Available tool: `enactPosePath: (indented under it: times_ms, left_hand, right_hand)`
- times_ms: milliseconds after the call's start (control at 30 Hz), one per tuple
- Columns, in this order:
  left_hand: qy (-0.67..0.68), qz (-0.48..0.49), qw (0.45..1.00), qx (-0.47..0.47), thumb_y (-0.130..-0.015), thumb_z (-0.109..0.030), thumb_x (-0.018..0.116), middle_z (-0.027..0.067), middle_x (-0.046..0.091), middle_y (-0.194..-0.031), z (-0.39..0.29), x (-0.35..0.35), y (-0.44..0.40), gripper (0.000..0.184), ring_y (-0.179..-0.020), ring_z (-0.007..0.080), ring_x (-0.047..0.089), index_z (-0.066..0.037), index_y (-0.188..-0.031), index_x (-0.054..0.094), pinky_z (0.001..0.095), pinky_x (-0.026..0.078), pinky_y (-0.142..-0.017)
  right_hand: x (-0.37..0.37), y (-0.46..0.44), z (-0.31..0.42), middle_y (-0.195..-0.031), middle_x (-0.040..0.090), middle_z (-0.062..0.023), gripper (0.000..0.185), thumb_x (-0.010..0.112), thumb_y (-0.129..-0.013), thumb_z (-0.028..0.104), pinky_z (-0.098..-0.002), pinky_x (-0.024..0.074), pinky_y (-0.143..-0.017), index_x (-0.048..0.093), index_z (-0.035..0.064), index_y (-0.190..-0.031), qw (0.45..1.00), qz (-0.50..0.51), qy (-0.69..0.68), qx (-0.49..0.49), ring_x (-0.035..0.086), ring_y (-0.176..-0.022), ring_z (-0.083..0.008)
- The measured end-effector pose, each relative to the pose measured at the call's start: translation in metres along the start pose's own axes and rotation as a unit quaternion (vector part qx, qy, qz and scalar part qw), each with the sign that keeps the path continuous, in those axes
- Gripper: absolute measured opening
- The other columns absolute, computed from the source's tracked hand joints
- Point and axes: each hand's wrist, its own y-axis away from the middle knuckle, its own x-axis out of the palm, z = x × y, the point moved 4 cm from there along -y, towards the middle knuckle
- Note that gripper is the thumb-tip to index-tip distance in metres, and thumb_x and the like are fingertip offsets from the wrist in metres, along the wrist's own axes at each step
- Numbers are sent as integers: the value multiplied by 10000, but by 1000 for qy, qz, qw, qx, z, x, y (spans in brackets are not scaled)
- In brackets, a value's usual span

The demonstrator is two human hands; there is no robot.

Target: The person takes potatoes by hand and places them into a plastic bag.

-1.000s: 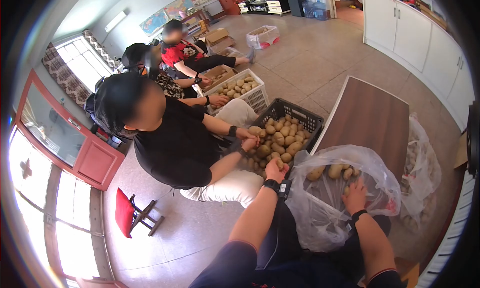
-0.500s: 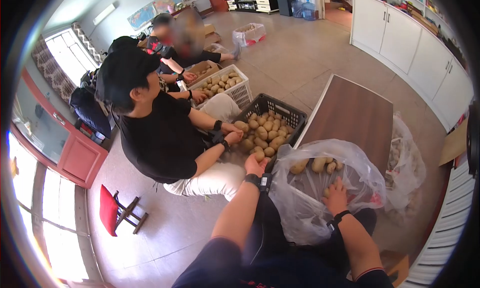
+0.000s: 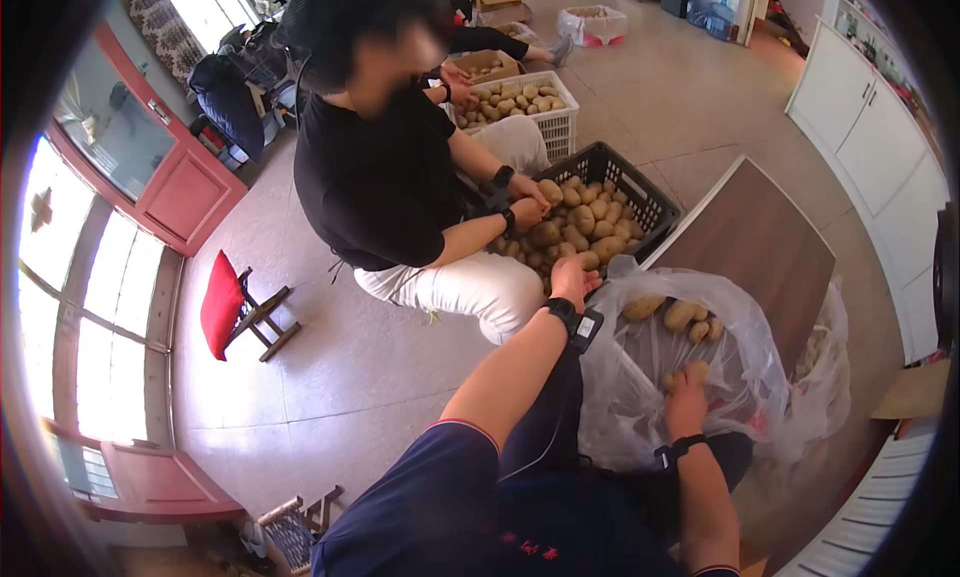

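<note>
1. So, start with the right fingers [image 3: 686, 381]: curled down inside the clear plastic bag [image 3: 615, 417], with a small potato [image 3: 671, 383] at their tips, partly covered. Cannot tell a firm pinch from a light touch.
2. For a sound hold, best wrap thumb and fingers around the widest part, keeping loose plastic out of the grip.
3. Just beyond the right fingers, find more loose potatoes [image 3: 680, 315] lying at the bag's mouth. Better to pick up singly, without dragging the thin film along.
4. Look next at the left fingers [image 3: 585, 281]: loosely extended at the near side of the black crate [image 3: 655, 202], with heaped potatoes [image 3: 600, 212] just beyond. Cannot tell about any grip there.
5. Around that heap, handle gently; likely to bruise under a hard knock.
6. Beyond the left fingers, mind the co-worker's hands [image 3: 528, 209], close against another potato [image 3: 549, 191] over the same crate. Best keep wrists apart.
7. Notice the brown tabletop [image 3: 745, 212], beyond the right fingers and rightward of the left fingers. Keep the bag's folds off its edge to avoid snagging.
</note>
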Motion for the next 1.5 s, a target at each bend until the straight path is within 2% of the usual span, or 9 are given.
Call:
enactPosePath:
  times_ms: [67, 500, 700, 867, 1167, 1300, 1367, 1400, 1500]
  left_hand:
    - [-21, 6, 1000, 6, -910, -217, 567, 108, 551, -1016, 1, 7, 8, 267, -794, 286, 595, -44, -1108, 516, 423, 544, -701]
    - [-173, 201, 964, -30, -930, -229, 553, 109, 607, -975, 25, 45, 44, 235, -698, 221, 618, -37, -1066, 550, 343, 543, -605]
    - [-305, 235, 919, -85, -905, -261, 557, 100, 612, -895, 53, 53, 60, 251, -642, 230, 626, -26, -986, 590, 347, 543, -551]
    - [-352, 266, 890, -114, -908, -362, 568, 119, 596, -989, 64, 51, 65, 387, -636, 253, 639, -39, -1119, 534, 358, 545, -531]
    - [-329, 347, 860, -178, -972, -351, 530, 97, 636, -945, 56, 59, 78, 316, -648, 210, 651, -74, -1122, 554, 314, 512, -516]
    - [-273, 303, 898, -167, -961, -312, 555, 81, 641, -936, 58, 51, 57, 282, -640, 204, 647, -84, -1126, 549, 301, 498, -494]
    - [-238, 286, 914, -164, -951, -307, 576, 76, 645, -928, 52, 51, 55, 288, -631, 202, 646, -85, -1131, 541, 299, 496, -487]
    - [-205, 258, 932, -152, -958, -299, 558, 78, 639, -941, 45, 50, 54, 277, -656, 212, 645, -89, -1137, 540, 305, 499, -503]
    - [-148, 207, 961, -109, -965, -278, 539, 96, 635, -964, 32, 46, 38, 277, -697, 241, 654, -79, -1157, 522, 330, 521, -541]
  right_hand:
    - [6, -1, 0, -1247, 546, -77, 320, 612, -755, 40, -454, 525, -774, 595, 87, -1071, 999, -19, 8, -30, 622, -919, -362]
    - [4, -5, -4, -1168, 558, -163, 440, 659, -796, 66, -464, 473, -894, 536, 66, -1219, 982, -34, -181, 28, 555, -1075, -405]
    - [26, -25, -15, -1147, 585, -248, 382, 623, -892, 208, -447, 458, -896, 542, -10, -1195, 949, -71, -301, 61, 560, -1078, -426]
    - [4, -54, 21, -1045, 652, -234, 417, 484, -994, 330, -388, 478, -849, 579, -42, -1157, 905, 1, -412, 102, 636, -960, -346]
    - [-24, -75, 66, -1033, 648, -246, 377, 450, -1011, 340, -436, 481, -825, 569, 10, -1149, 878, -17, -478, 33, 618, -986, -411]
    - [-20, -70, 42, -1047, 629, -237, 309, 528, -973, 258, -438, 466, -858, 563, 9, -1153, 889, -31, -455, 40, 595, -1005, -407]
    - [-29, -59, 26, -1073, 597, -212, 329, 616, -892, 169, -445, 435, -914, 561, 17, -1178, 953, -141, -263, -39, 556, -1038, -398]
    - [-30, -54, 15, -1141, 549, -187, 431, 685, -805, 136, -452, 410, -956, 556, 34, -1203, 975, -125, -184, -20, 510, -1084, -388]
    - [-22, -44, -16, -1220, 515, -179, 466, 706, -782, 154, -456, 417, -958, 555, 47, -1209, 988, -113, -95, 38, 497, -1117, -388]
